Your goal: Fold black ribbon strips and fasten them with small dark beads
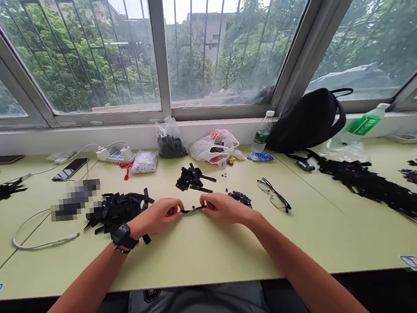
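Between my two hands a short black strap (192, 210) is stretched level, just above the table. My left hand (162, 213) pinches its left end, and my right hand (220, 207) pinches the right end. A tiny dark round piece shows at the strap's middle, too small to name. Beside my left hand lies a heap of black straps (116, 211), partly hidden by the wrist. Behind my right hand sits a pile of small black round pieces (240, 198). Farther back is a smaller pile of black straps (190, 176).
Eyeglasses (276, 197) lie to the right. Along the window stand a bag of black pieces (171, 142), a white plastic bag (215, 147), a water bottle (262, 134) and a black backpack (304, 121). A white cable (44, 244) curls at left. More black straps (382, 187) spread at right.
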`<state>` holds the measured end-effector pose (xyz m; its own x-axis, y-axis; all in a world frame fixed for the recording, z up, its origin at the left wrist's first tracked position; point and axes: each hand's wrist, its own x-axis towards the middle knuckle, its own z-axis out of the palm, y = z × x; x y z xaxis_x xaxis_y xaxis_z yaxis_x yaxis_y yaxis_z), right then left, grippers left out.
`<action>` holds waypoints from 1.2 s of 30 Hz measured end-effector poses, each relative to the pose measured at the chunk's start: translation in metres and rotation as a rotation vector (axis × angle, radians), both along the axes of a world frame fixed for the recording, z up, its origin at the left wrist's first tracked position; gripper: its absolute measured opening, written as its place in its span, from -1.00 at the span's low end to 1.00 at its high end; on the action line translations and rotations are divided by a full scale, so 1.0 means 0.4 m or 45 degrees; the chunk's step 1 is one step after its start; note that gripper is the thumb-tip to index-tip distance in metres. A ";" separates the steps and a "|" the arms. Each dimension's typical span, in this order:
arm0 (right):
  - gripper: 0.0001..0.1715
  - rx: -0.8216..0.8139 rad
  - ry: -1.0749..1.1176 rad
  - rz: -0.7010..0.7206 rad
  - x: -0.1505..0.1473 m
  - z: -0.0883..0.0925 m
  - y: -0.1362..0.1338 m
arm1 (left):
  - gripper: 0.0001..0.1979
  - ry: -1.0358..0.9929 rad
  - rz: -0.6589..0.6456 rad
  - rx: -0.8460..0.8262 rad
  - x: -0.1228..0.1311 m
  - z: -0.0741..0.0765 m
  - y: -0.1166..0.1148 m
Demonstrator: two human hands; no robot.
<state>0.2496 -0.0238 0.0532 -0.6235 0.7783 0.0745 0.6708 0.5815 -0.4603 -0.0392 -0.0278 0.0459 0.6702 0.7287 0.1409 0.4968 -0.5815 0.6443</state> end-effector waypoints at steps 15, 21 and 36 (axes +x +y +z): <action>-0.89 0.031 -0.013 0.004 -0.002 -0.004 0.004 | -0.83 -0.017 0.004 -0.002 0.003 0.008 -0.004; -0.86 0.054 -0.009 0.001 -0.003 -0.009 0.005 | -0.78 0.010 0.001 0.020 0.005 0.012 -0.007; -0.72 0.144 0.076 -0.004 -0.032 -0.022 0.002 | -0.77 -0.005 0.025 0.046 0.006 -0.005 0.001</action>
<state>0.2367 -0.0230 0.0444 -0.6131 0.7645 0.1989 0.6458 0.6301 -0.4313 -0.0366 -0.0274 0.0440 0.6554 0.7359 0.1702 0.5054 -0.5947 0.6252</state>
